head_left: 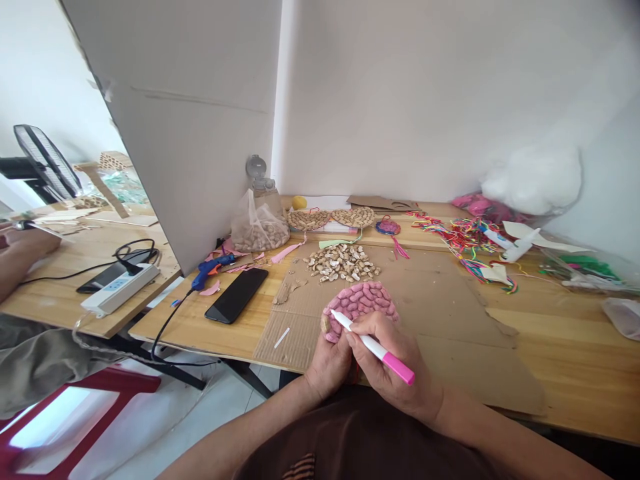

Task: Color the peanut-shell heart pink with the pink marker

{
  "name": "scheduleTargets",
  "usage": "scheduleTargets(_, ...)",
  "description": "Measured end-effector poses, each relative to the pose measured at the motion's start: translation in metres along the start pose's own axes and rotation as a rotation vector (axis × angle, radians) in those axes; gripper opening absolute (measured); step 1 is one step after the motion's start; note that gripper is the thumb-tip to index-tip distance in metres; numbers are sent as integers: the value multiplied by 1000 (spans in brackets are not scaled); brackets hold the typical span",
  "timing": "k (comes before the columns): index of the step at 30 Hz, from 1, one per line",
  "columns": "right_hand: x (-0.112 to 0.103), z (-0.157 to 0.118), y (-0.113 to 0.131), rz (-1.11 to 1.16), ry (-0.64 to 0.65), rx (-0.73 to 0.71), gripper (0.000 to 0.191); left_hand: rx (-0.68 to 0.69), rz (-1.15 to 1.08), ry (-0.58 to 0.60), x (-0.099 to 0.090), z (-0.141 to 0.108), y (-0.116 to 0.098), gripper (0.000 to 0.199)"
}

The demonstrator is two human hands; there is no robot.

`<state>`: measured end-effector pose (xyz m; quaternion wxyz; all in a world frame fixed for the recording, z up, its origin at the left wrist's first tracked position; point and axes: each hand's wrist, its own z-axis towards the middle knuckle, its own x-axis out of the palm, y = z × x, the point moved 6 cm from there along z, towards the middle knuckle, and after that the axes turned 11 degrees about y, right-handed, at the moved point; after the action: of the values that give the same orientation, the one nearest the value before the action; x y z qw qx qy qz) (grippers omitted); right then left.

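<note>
My right hand [393, 360] grips a white marker pen [367, 343] with a pink end, its tip touching the left part of a fan-shaped peanut-shell piece [363, 300]. Most shells on that piece are pink; one at its left edge is still tan. From below, my left hand [330, 363] holds the piece, its fingers partly hidden beneath it. Just beyond lies a heap of loose peanut shells [343, 262] on a cardboard sheet [425, 287].
Left of the cardboard lie a black phone [237, 295] and a blue glue gun [213, 270]. Behind are a bag of peanuts [260, 227] and two tan shell fans [353, 217]. Colourful cords [455, 237] lie at right. Another person's arm [25, 250] rests on the neighbouring table.
</note>
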<state>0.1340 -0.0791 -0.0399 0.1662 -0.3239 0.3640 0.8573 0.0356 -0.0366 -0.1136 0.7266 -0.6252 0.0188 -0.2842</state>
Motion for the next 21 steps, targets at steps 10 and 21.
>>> scheduleTargets(10,3,2,8,34,-10,-36,5,62,65,54,6,4,-5,65)
scheduleTargets(21,2,-3,-4,107,44,46,8,7,181,23,4,-2,-13,79)
